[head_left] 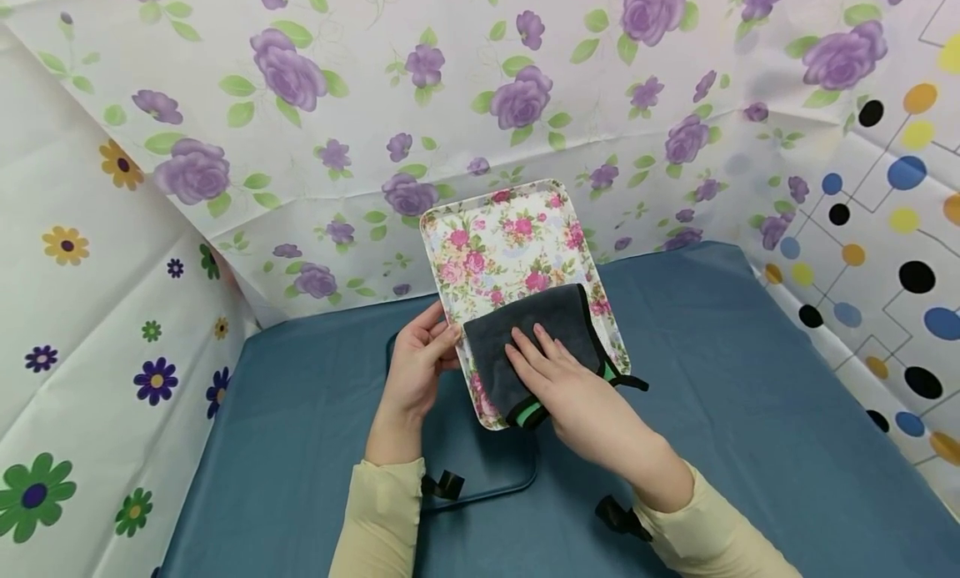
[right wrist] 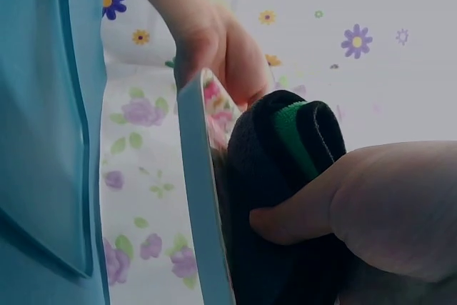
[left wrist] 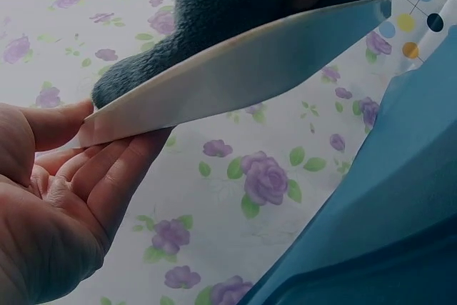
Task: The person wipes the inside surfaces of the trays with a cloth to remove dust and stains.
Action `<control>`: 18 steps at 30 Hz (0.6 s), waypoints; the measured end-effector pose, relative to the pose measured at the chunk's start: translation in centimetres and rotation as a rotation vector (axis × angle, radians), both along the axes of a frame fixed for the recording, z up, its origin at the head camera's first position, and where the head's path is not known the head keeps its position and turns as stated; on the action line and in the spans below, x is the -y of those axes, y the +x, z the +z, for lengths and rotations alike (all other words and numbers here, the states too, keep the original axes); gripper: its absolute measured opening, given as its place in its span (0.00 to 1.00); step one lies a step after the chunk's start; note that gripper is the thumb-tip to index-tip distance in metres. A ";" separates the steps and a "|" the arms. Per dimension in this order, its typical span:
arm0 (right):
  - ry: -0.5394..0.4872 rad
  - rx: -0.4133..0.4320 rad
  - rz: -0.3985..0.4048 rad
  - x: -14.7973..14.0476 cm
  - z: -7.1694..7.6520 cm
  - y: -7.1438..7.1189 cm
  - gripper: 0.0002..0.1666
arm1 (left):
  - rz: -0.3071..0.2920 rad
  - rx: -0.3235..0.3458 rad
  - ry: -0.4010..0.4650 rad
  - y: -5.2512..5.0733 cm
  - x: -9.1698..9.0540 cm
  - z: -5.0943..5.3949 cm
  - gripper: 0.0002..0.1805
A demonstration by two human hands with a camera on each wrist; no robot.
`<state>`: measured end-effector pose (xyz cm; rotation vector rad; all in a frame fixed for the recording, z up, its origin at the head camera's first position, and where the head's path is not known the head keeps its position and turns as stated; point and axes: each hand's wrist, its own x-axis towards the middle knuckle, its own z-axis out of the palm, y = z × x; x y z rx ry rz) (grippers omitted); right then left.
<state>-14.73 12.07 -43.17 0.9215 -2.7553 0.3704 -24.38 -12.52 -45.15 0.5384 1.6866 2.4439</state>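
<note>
A white tray [head_left: 517,228] with pink rose print is held up at a tilt above the table. My left hand [head_left: 416,365] grips its left edge, thumb on the rim and fingers underneath, as the left wrist view shows at the tray's pale side [left wrist: 235,83]. Across the tray's lower half lies a folded dark grey cloth [head_left: 498,344] with black edging, a green layer and a black loop. My right hand [head_left: 577,394] rests flat on the cloth, fingers spread. In the right wrist view its thumb lies along the folded cloth [right wrist: 264,169].
A blue cloth covers the table [head_left: 735,378]. Beneath the tray, a raised blue rim [head_left: 487,490] shows on the table, partly hidden by the hands and tray. Flower-printed sheets [head_left: 345,77] stand behind and left, and a dotted sheet [head_left: 885,253] at right.
</note>
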 end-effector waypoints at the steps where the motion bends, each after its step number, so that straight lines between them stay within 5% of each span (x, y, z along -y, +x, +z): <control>1: -0.002 0.001 0.003 0.1 -0.1 0.1 0.49 | 0.000 0.001 0.003 0.0 0.0 0.0 0.30; 18: 0.001 0.044 0.041 1.1 -0.7 1.2 0.50 | 0.017 0.040 0.017 0.1 -0.2 -0.2 0.28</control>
